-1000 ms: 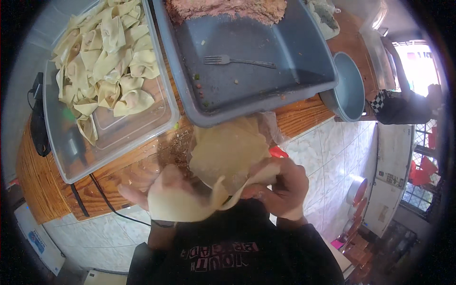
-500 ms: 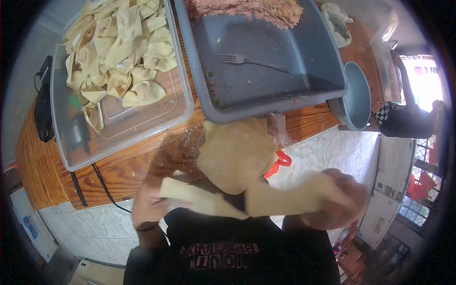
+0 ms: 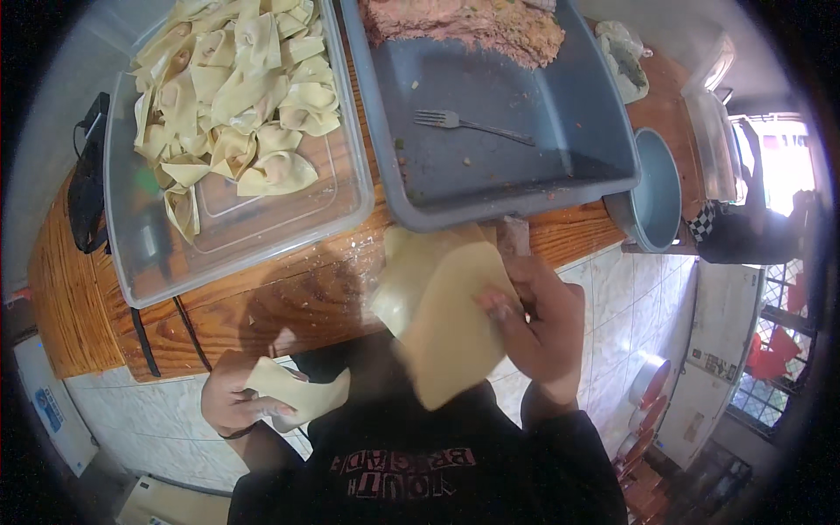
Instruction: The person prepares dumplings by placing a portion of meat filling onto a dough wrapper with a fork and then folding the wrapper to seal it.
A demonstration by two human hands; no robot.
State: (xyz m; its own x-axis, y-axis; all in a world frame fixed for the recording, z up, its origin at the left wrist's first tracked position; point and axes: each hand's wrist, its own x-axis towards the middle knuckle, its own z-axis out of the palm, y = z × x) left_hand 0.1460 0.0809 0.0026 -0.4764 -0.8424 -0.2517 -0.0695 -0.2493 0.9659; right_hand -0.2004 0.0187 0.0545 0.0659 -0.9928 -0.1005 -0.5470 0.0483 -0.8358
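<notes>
A stack of wrappers [image 3: 446,319] is held at its right edge by the right hand [image 3: 542,319], fingers curled over it, just below the grey tub [image 3: 569,114]. A single wrapper [image 3: 302,394] is pinched in the closed left hand [image 3: 241,402], lower left of the tub. The sheets are judged thin, limp and easily torn, and are best gripped lightly at an edge.

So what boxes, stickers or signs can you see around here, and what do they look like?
Clear plastic tub: on the wooden counter, upper left, rectangular, holding folded pale dumplings.
Green sticker: on the tub's left side, small.
Grey tub: upper middle, rectangular, with pinkish filling and a fork.
Clear lidded box: far right of the counter, narrow.
White panel with blue label: lower left, by the floor.
Shirt print: reddish letters on black, bottom.
</notes>
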